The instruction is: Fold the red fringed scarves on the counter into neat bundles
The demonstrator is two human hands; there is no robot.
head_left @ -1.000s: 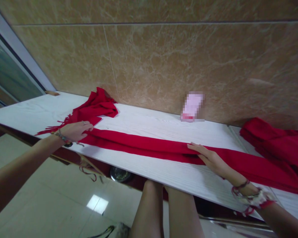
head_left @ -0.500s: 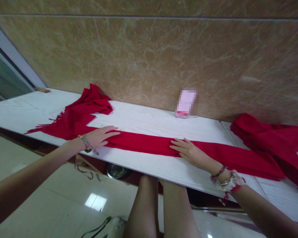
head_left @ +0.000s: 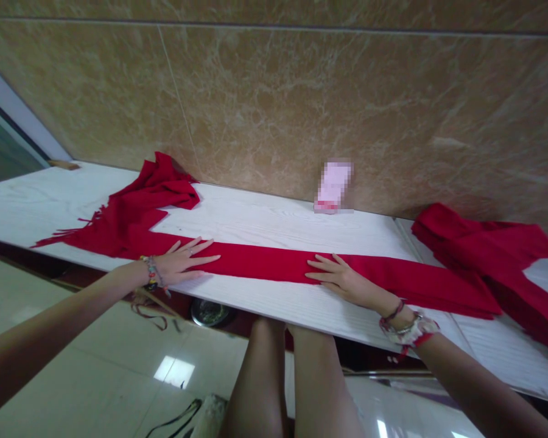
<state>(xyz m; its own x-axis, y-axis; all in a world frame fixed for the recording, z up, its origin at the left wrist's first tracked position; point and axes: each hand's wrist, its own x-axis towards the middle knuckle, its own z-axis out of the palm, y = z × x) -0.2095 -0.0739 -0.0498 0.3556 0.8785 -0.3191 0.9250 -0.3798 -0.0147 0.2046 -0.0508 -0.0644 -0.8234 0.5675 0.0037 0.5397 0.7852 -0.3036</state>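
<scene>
A long red scarf [head_left: 260,261] lies as a folded flat strip along the white tabletop [head_left: 251,213]. Its fringed left end is bunched up toward the wall. My left hand [head_left: 185,258] rests flat on the strip with fingers spread, a beaded bracelet at the wrist. Farther right, my right hand [head_left: 340,277] lies palm down on the same strip, fingers stretched out and slightly apart. Past it, more red cloth [head_left: 479,243] lies loosely folded at the right; whether it is the same piece I cannot tell.
A pink item [head_left: 333,185], blurred out, leans on the brown marbled wall [head_left: 274,109] behind the table. Below the front edge sits a round metal dish [head_left: 210,311]. My legs [head_left: 313,377] are close against the table, and a dark strap [head_left: 178,420] lies on the tiled floor.
The left hand's fingers have spread wider across the strip, which looks flatter between the hands. The right hand stays about where it was on the cloth. The view has shifted slightly.
</scene>
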